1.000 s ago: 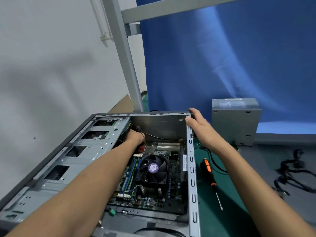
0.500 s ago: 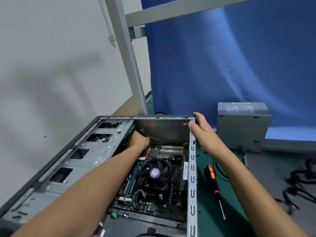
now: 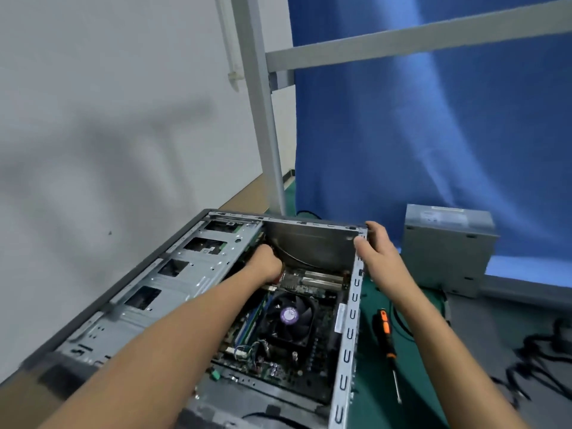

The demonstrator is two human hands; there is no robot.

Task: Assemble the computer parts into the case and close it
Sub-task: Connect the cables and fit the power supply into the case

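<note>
- While the fingers of the left hand (image 3: 266,263) are tucked deep in the far end of the case (image 3: 348,339), under the edge of the metal drive rack (image 3: 173,283), I cannot tell if they hold something or just feel about.
- The right hand (image 3: 376,255) grips the far right corner of the case, with its thumb (image 3: 359,243) inside and its fingers (image 3: 376,227) curled over the top edge.
- A thin black wire (image 3: 288,255) runs along the far wall of the case, right by the left hand. A hard pull could snag or pinch it.
- The left wrist is just above the board (image 3: 297,366) on the case floor and near the black fan (image 3: 289,315) in the middle. A bump there could bend small parts or knock a plug loose.
- The case lies open side up on the green mat (image 3: 380,397). Its edges are thin metal, so a slip could scratch a hand.
- The grey power box (image 3: 448,249) stands outside the case, near its far right corner, so I think it is not yet put in.
- The screwdriver (image 3: 387,335) lies just beside the right wall of the case. If the case slides that way, it could shove the tool off.
</note>
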